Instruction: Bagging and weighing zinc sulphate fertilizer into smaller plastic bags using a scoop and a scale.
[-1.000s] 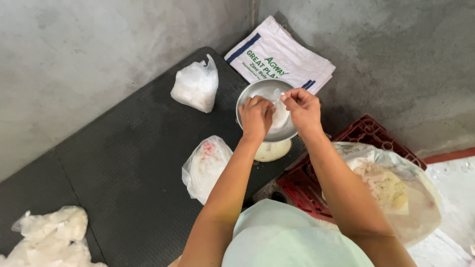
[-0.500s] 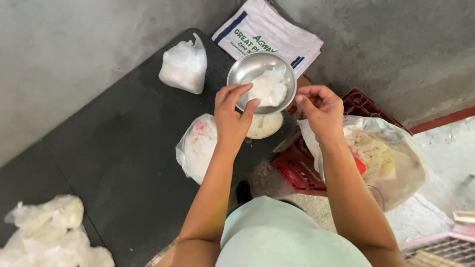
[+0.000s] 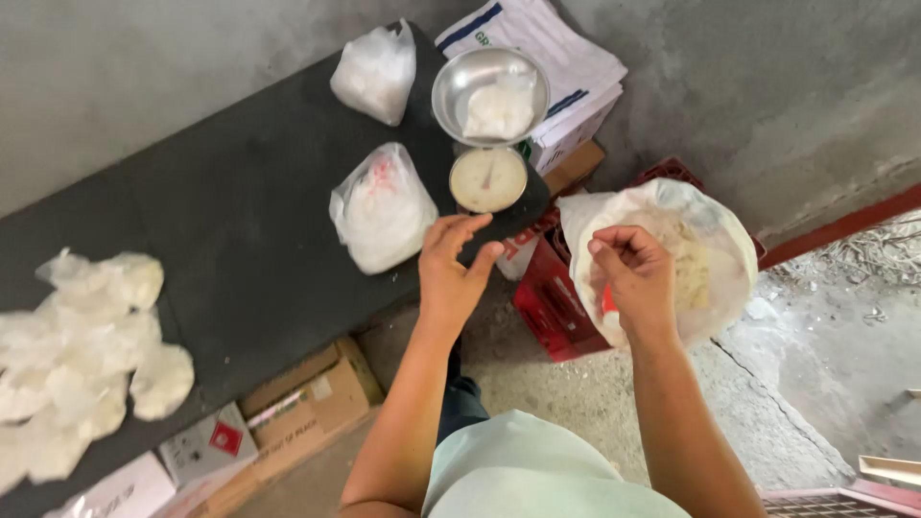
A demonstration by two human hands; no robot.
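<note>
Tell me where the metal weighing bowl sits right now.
In the head view, the metal bowl sits top centre on the dial scale at the black table's right end, beyond the left hand.

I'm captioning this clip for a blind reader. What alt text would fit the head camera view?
Seen from above, a person's left hand hovers open below a dial scale whose metal bowl holds a white bag, while the right hand is curled over an open white sack on a red crate. Filled white bags lie on the dark table.
</note>
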